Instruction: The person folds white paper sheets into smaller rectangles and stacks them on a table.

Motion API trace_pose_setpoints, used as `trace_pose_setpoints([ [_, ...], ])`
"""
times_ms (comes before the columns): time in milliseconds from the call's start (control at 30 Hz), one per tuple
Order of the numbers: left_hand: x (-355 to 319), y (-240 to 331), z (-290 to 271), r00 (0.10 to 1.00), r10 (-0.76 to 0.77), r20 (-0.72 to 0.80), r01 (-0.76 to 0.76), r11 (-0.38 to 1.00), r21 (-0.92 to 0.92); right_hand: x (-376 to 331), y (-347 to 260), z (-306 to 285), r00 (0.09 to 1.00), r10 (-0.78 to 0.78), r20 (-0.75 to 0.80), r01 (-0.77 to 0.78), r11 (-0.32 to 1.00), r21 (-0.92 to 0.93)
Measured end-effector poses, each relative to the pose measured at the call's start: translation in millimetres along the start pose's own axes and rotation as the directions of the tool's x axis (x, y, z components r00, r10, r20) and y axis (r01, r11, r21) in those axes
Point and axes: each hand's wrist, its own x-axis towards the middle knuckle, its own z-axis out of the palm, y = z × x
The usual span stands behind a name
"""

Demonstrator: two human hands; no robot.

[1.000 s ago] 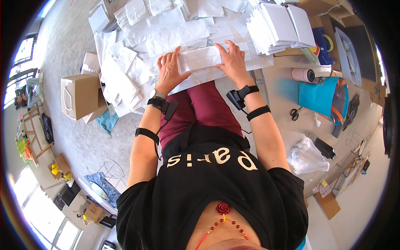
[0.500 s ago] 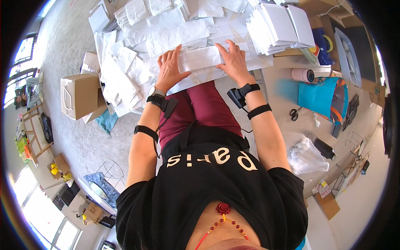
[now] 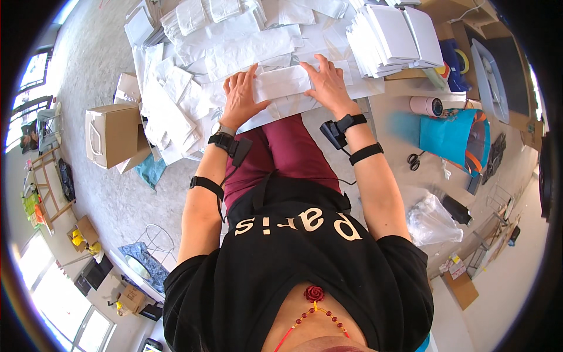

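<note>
Both hands lie flat and open, palms down, on a folded white paper packet (image 3: 285,84) at the near edge of the paper-covered table (image 3: 375,89). Left hand (image 3: 239,97) presses the packet's left end with fingers spread; right hand (image 3: 327,84) covers its right end, fingertips pointing away from the body. Neither hand grips; each only presses.

Relative to the packet: loose white sheets and folded pieces (image 3: 246,47) lie heaped just beyond it and to its left, spilling off the table edge toward a cardboard box (image 3: 111,135) on the floor; a neat stack of finished white packets (image 3: 393,38) stands to its right; a roll of tape (image 3: 427,106) and a blue bag (image 3: 448,136) lie further right, on the floor.

By appearance the packet is light, thin and soft, easily creased or torn, and likely to slide on the sheets beneath it. Judged best handled by flat pressure across its ends, or by pinching the long folded edges rather than a single corner.
</note>
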Motion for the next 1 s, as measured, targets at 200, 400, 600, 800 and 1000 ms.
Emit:
trace_pose_setpoints([
  [200,-1,5,2,0.999,0.005,-0.040,-0.005,1.000,0.018,-7,2,-10,0.998,0.045,-0.032,-0.043,0.996,0.080],
  [400,9,25,13,0.997,0.079,-0.027,-0.079,0.997,-0.015,-32,40,6,0.927,0.251,-0.279,-0.228,0.967,0.112],
  [600,17,44,31,0.992,0.122,-0.038,-0.123,0.992,-0.021,-42,47,6,0.844,0.437,-0.310,-0.461,0.887,-0.007],
  [800,8,73,54,0.970,0.207,-0.131,-0.220,0.972,-0.088,-33,39,2,0.823,0.508,-0.252,-0.553,0.819,-0.153],
  [1000,15,89,71,0.986,0.061,-0.154,-0.095,0.969,-0.226,-29,39,6,0.825,0.496,-0.271,-0.557,0.794,-0.243],
])
